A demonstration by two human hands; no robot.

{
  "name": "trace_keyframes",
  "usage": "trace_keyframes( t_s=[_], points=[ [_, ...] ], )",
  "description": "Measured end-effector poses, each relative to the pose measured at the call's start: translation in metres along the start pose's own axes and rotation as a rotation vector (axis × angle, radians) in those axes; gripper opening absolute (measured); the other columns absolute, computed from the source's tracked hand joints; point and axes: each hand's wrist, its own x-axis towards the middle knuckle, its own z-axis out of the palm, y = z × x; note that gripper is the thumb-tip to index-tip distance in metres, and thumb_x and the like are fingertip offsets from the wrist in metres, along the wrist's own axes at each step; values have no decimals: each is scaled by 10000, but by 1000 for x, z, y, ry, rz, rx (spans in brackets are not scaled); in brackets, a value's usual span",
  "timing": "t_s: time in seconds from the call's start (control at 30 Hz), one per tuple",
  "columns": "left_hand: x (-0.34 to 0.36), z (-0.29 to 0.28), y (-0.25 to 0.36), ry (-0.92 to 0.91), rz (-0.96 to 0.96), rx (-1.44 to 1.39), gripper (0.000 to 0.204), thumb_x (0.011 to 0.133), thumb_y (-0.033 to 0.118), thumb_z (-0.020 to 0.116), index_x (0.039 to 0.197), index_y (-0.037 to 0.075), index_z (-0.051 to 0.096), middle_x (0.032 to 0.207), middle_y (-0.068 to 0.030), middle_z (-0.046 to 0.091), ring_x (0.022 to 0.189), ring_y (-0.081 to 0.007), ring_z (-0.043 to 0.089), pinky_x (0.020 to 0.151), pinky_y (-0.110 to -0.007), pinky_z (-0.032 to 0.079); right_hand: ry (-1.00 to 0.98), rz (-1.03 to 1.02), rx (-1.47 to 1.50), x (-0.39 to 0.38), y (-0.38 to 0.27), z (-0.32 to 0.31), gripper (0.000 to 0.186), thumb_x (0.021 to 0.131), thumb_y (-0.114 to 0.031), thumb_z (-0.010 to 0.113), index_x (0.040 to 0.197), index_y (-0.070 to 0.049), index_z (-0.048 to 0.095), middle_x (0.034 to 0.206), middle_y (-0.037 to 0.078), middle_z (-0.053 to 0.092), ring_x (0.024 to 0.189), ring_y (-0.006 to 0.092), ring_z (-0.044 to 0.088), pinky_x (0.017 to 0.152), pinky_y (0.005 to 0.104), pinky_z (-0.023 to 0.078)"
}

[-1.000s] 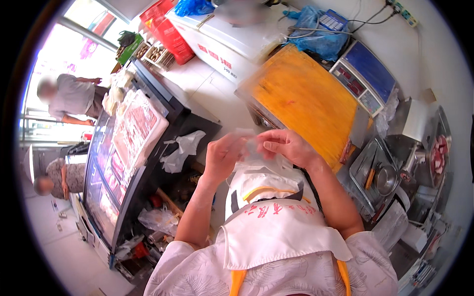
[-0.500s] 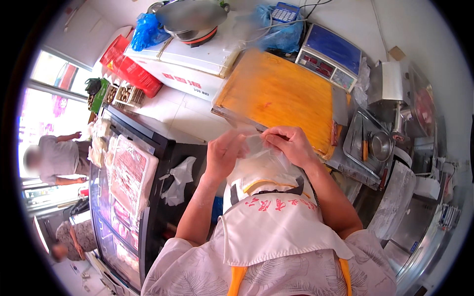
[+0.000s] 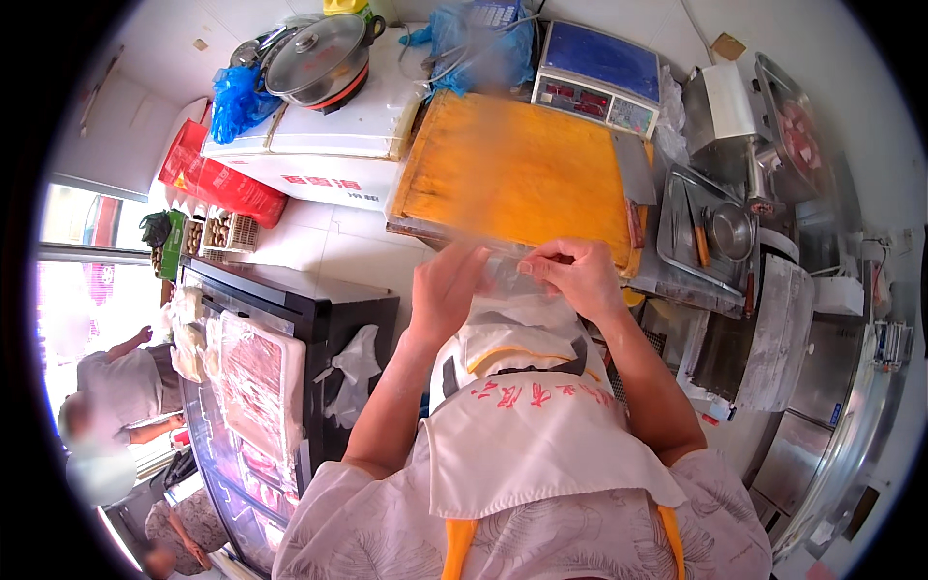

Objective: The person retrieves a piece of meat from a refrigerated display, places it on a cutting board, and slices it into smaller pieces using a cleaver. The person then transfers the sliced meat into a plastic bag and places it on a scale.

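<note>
A thin clear plastic bag [image 3: 501,277] stretches between my two hands, in front of my white apron. On its left side, my left hand [image 3: 447,293] is closed on the bag's edge, its fingertips partly blurred. My right hand [image 3: 580,277] pinches the opposite side between thumb and curled fingers. Just beyond both hands lies a thick orange-yellow cutting board [image 3: 522,174]. A cleaver [image 3: 633,179] with a wooden handle rests flat along the board's right edge.
A scale [image 3: 599,72] stands behind the board. Right of it are a meat grinder [image 3: 744,145] and a tray holding a knife and a steel bowl [image 3: 730,232]. Leftward, a lidded pan [image 3: 324,63] sits on a white freezer [image 3: 319,155]; a display case [image 3: 242,464] holds packed meat. Two people stand beyond.
The view has turned, so the board, scale and freezer sit farther left. Both hands stay on the plastic bag, with the fingers shifted slightly. The pan's lid shows more clearly.
</note>
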Motion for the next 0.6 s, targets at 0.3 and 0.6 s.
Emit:
trace_keyframes(
  t_s=[0.3, 0.6],
  points=[
    [4, 11, 8, -25, 22, 1, 202, 1071, 146, 586, 1099, -6, 717, 825, -90, 739, 732, -124, 695, 709, -293, 556, 89, 4, -42, -13, -2, -7, 152, 950, -88, 790, 1037, 37, 790, 807, 28, 729, 669, 64, 605, 621, 231, 499],
    [4, 20, 7, 64, 17, -43, 134, 1021, 96, 653, 1080, 8, 736, 900, -52, 734, 815, -105, 653, 784, -290, 542, 231, -237, -74, -21, 1, -7, 156, 876, -104, 868, 956, 9, 795, 831, 30, 761, 757, 72, 671, 693, 253, 542]
  ],
)
